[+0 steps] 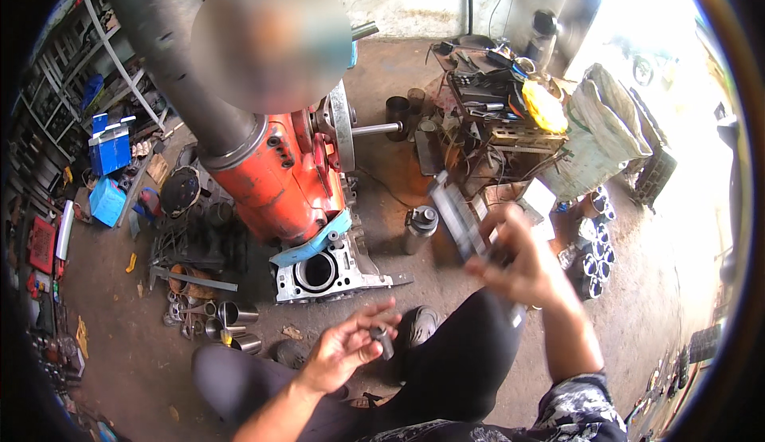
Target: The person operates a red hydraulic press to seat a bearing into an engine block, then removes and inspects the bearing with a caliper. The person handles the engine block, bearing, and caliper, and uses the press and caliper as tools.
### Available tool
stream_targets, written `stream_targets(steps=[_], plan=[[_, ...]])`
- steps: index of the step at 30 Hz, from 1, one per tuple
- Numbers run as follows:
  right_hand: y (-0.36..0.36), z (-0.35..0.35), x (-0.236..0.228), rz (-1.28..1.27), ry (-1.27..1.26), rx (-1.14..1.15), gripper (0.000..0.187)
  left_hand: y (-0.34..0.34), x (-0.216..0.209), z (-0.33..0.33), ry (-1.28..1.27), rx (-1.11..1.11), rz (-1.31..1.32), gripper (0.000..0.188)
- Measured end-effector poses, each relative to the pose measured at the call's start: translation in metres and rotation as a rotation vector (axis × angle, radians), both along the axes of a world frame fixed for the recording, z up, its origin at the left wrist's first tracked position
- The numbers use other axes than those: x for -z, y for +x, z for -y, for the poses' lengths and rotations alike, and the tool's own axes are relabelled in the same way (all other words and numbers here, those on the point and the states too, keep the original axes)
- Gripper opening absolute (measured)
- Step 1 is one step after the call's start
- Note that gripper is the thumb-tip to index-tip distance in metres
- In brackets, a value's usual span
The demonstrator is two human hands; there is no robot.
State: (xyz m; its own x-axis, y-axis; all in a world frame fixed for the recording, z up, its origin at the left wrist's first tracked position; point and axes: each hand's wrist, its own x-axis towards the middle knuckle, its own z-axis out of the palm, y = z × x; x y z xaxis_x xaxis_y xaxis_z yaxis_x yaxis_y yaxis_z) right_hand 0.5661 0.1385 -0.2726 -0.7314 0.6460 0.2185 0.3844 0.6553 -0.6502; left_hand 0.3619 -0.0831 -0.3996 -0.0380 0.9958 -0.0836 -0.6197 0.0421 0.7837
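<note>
Between the fingertips of my left hand (pixel 341 348) is a small dark metal cylinder (pixel 384 341), held above my lap. My right hand (pixel 522 260) is raised over my right knee, its fingers closed round a long, flat grey metal tool (pixel 457 217). Motion smears that tool, so its exact kind is unclear; one end points up and left. In front of me stands a large orange-red machine (pixel 275 183) on a silver engine block (pixel 344 276) with a round bore. A blue cloth (pixel 319 239) lies between machine and block. Neither hand touches them.
A dark metal bottle (pixel 420 231) stands right of the block. Beyond it, a low workbench (pixel 510 135) carries tools and a yellow bag. Metal cylinder sleeves (pixel 596 263) stand at right; connecting rods (pixel 191 314) lie at left. A person with a blurred head is behind the machine.
</note>
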Motion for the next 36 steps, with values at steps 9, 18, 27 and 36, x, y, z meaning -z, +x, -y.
stream_targets(steps=[9,18,27,36], plan=[[-0.062,0.105,0.075,-0.226,-0.116,-0.262,0.040,-0.038,-0.017,-0.004,0.144,-0.181,0.036,0.028],[-0.100,0.133,0.119,-0.129,-1.473,-0.421,0.034,-0.073,-0.009,0.021,0.101,-0.203,-0.118,0.031],[-0.116,0.134,0.138,-0.105,-1.473,-0.168,0.020,-0.069,-0.004,0.008,0.084,-0.342,-0.315,0.031],[-0.122,0.139,0.146,-0.196,-1.320,-0.074,0.023,-0.068,0.005,-0.005,-0.160,-0.558,-0.360,0.035]])
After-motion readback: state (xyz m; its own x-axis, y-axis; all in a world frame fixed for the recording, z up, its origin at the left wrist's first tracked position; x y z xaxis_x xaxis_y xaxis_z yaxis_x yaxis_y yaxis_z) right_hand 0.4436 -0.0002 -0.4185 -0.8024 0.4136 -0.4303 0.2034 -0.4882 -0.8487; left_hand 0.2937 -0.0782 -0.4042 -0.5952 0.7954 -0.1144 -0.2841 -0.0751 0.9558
